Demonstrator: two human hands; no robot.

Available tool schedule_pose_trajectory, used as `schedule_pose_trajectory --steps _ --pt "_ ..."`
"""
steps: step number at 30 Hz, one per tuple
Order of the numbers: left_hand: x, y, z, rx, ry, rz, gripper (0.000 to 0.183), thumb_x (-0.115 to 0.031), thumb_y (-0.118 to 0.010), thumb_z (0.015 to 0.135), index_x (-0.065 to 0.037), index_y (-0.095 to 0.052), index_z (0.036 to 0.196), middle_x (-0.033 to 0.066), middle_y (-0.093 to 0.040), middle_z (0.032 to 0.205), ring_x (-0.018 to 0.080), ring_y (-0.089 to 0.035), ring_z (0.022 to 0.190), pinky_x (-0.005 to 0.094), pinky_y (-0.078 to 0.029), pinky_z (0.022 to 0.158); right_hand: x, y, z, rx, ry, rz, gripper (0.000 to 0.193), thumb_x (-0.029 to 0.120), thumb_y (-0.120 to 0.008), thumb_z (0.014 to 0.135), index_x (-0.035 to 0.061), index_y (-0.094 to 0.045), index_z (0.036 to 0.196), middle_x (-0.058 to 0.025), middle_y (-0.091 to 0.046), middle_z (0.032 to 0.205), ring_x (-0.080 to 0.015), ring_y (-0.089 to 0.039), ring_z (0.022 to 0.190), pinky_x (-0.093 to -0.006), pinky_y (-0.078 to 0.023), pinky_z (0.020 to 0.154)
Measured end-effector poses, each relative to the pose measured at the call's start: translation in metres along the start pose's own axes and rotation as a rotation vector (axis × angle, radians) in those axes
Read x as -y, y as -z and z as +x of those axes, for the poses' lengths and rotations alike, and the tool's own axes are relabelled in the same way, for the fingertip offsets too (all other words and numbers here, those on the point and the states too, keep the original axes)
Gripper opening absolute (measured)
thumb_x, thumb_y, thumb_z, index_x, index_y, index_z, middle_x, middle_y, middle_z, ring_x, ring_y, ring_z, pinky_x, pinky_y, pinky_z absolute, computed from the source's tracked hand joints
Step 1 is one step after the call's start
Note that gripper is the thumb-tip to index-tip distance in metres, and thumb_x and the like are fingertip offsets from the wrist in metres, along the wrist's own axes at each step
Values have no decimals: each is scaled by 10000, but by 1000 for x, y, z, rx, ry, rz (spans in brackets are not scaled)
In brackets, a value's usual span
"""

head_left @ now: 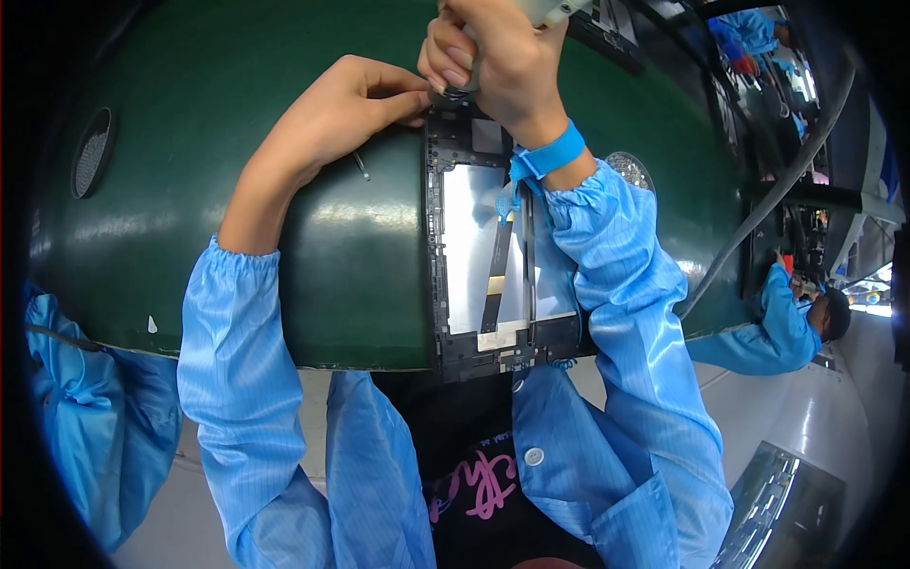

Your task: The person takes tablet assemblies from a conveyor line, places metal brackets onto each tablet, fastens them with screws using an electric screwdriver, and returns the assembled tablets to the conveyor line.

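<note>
A dark tablet-like device frame (438,237) with a silvery inner panel lies lengthwise before me, its near end at the table edge. A dark flat ribbon cable with a gold band (497,284) runs over the panel. My right hand (502,57) wraps round a pale electric screwdriver (548,9), its dark nose down at the frame's far end. Beside that nose, my left hand (351,104) has thumb and fingers pinched at the frame's far left corner; what is between them is hidden. A thin metal-tipped piece (363,167) shows just below the left hand.
On the green table (209,114) a round dish of small parts (92,154) stands far left; another round dish (629,171) is partly behind my right sleeve. A blue wrist strap (553,152) circles my right wrist. A grey cable (758,213) and a person (791,318) are at right.
</note>
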State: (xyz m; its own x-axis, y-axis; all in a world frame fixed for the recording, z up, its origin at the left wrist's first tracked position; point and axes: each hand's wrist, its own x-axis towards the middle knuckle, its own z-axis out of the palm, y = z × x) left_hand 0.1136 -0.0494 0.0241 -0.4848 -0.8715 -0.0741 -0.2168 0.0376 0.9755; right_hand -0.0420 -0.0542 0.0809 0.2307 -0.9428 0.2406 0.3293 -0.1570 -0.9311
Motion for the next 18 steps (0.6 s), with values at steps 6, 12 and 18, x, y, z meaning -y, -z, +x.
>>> schedule_pose_trajectory --steps 6,12,18 --pt "-1 0 0 -5 44 26 249 -145 -611 952 75 -686 1040 76 -707 906 107 -644 857 236 -498 821 3 -2 1 20 48 42 194 79 -611 957 41 -565 773 10 -478 516 -81 -417 365 -244 -344 367" --pt "-3 2 0 7 94 15 237 -145 -612 961 69 -680 1037 63 -698 912 102 -637 854 233 -492 817 -11 9 0 131 88 343 737 686 -492 905 -39 -608 964 -32 -541 567 -90 -467 402 -227 -367 375" --pt "-11 -3 -1 5 138 18 205 -116 -614 946 70 -677 1005 57 -694 898 103 -635 864 239 -487 832 -14 16 -2 125 91 356 982 790 -334 873 -110 -578 1180 -39 -540 568 -95 -466 426 -215 -369 389"
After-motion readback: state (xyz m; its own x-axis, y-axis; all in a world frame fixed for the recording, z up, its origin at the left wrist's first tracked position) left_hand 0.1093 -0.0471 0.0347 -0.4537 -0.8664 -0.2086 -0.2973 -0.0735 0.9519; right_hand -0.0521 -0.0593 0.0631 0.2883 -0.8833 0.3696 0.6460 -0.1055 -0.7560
